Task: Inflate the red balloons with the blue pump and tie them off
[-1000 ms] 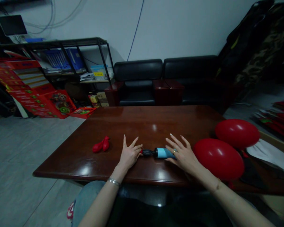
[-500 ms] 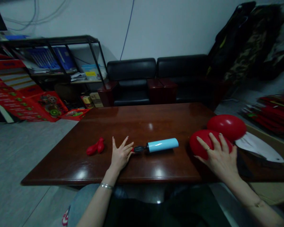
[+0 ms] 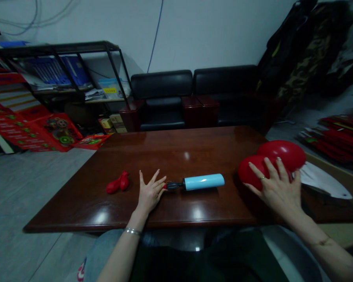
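The pump lies on the tabletop between the left hand and the right hand. Its red tip is at the left hand's fanned fingers; whether they pinch it, I cannot tell. The right hand lies splayed over the near balloon.

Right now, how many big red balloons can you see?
2. The front balloon is under the spread right hand; the rear balloon is just behind it, partly covered. Any others behind them would be hidden.
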`<act>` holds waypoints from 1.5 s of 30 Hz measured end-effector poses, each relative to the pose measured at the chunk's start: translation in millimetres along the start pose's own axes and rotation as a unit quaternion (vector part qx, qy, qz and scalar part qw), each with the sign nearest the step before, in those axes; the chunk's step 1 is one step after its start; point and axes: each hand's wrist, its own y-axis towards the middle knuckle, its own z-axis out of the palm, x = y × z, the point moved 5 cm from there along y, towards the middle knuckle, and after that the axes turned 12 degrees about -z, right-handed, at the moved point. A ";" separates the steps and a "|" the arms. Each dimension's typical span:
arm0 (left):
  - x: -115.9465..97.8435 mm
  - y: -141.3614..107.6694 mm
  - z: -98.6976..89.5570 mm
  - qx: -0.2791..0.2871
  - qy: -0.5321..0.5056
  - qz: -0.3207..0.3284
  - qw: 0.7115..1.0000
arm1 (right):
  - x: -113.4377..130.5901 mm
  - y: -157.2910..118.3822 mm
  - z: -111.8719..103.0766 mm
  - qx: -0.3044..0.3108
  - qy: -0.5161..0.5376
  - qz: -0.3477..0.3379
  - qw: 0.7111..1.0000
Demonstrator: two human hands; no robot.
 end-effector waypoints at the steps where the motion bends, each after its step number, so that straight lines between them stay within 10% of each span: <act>1: 0.2 -0.2 0.0 0.001 0.000 -0.001 1.000 | 0.9 0.8 -1.3 -0.005 0.003 -0.002 1.000; 10: 2.3 -2.7 2.3 -0.004 -0.001 0.014 1.000 | 22.5 22.4 -19.2 -0.045 0.063 -0.033 0.996; 22: 2.7 -2.2 6.0 0.020 -0.006 0.016 1.000 | 151.6 49.1 13.2 -0.011 0.224 -0.249 0.942; 45: 34.8 20.6 -4.6 0.093 0.067 0.102 0.988 | 168.9 37.6 8.7 -0.010 0.247 -0.195 0.949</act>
